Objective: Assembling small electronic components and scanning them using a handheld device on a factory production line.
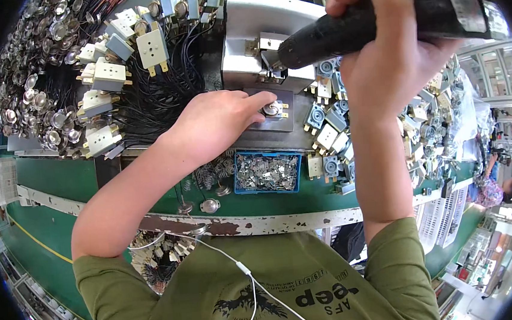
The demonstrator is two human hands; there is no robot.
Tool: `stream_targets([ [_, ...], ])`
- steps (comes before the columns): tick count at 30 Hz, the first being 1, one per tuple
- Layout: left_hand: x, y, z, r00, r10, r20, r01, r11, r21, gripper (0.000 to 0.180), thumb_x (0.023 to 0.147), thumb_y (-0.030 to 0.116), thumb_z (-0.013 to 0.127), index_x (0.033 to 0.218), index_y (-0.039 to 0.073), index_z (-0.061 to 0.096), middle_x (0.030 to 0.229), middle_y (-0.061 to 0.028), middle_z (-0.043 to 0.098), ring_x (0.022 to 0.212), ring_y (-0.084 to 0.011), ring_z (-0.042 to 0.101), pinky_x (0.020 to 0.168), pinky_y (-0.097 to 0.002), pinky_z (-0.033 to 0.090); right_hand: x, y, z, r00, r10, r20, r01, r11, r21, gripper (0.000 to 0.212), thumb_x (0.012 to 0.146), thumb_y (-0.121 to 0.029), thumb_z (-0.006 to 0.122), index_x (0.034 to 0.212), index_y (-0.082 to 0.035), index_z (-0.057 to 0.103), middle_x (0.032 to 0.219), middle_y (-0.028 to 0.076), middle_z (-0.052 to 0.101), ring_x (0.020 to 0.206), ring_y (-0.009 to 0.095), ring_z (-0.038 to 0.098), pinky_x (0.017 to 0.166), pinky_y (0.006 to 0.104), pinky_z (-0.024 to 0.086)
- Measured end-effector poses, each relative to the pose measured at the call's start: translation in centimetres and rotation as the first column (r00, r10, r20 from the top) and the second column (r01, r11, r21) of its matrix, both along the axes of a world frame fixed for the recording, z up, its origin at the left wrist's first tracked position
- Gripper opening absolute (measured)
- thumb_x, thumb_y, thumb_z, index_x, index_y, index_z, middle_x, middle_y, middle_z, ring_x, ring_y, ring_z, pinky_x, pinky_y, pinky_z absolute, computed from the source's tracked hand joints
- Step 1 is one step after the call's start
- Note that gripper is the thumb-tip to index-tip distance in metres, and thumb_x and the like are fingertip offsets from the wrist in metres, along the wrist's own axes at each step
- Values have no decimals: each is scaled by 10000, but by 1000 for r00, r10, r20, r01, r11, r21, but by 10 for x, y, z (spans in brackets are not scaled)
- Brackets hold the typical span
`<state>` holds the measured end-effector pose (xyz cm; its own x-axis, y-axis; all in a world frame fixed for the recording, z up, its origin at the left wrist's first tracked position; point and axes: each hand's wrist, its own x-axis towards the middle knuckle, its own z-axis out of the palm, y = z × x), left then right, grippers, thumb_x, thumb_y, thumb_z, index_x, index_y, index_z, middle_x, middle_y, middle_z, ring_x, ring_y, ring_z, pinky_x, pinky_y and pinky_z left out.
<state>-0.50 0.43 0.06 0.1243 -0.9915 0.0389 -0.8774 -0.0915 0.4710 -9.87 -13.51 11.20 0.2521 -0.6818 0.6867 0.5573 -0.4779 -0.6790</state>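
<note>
My right hand (pixel 384 68) is wrapped round a black hand-held power tool (pixel 342 31), its narrow end pointing left. That end is at a metal fixture (pixel 271 43) on the bench, where a small pale block sits; whether they touch I cannot tell. Below it, my left hand (pixel 222 117) reaches over a flat metal plate (pixel 277 124). Its thumb and forefinger close on a small round metal part (pixel 273 108) with tabs on its right side. The fingers partly hide this part.
A blue tray (pixel 269 190) of small metal pieces lies nearer me. Left are pale switch-like blocks (pixel 108 74) with black wires and a heap of round metal discs (pixel 35 102). More blocks (pixel 327 136) are piled right. The bench's front edge (pixel 261 223) has chipped paint.
</note>
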Motion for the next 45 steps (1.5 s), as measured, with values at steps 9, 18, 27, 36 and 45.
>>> stream_targets([
  [9, 0, 1, -3, 1000, -6, -5, 6, 1000, -16, 397, 966, 217, 669, 1352, 168, 590, 907, -124, 696, 860, -350, 691, 733, -464, 567, 3, -7, -7, 992, 8, -122, -11, 1000, -25, 131, 942, -42, 674, 1032, 51, 654, 825, 108, 689, 578, 148, 631, 540, 281, 514],
  [18, 0, 0, -5, 1000, 1, 6, -1, 1000, -8, 406, 964, 223, 668, 1359, 170, 590, 927, -127, 701, 864, -354, 688, 736, -468, 567, 3, 15, -1, 975, 23, -222, -12, 999, 53, 207, 925, 30, 679, 1106, 23, 579, 912, 108, 694, 595, 133, 640, 535, 267, 518],
  [27, 0, 1, -8, 1000, 1, 26, 0, 999, -41, 410, 960, 218, 674, 1362, 185, 599, 897, -118, 683, 845, -341, 684, 721, -457, 558, 10, 8, 1, 957, 118, -264, -113, 993, 33, 353, 874, 40, 781, 1139, -10, 552, 887, 80, 709, 632, 130, 676, 543, 261, 561],
  [36, -2, 6, -17, 998, 34, 59, -26, 991, -128, 391, 950, 245, 693, 1331, 184, 634, 835, -100, 665, 793, -325, 678, 704, -442, 562, 25, -6, -16, 929, 320, 186, -306, 947, -102, 482, 872, 93, 744, 1263, 9, 476, 938, 123, 712, 620, 149, 677, 533, 278, 574],
  [45, -2, 2, -7, 998, 33, 56, -30, 998, -60, 363, 982, 290, 657, 1315, 153, 625, 887, -123, 691, 838, -343, 691, 722, -450, 570, -28, 16, -11, 921, 99, -378, -36, 984, 172, 186, 915, -3, 766, 1048, 12, 637, 815, 64, 688, 602, 123, 662, 530, 253, 542],
])
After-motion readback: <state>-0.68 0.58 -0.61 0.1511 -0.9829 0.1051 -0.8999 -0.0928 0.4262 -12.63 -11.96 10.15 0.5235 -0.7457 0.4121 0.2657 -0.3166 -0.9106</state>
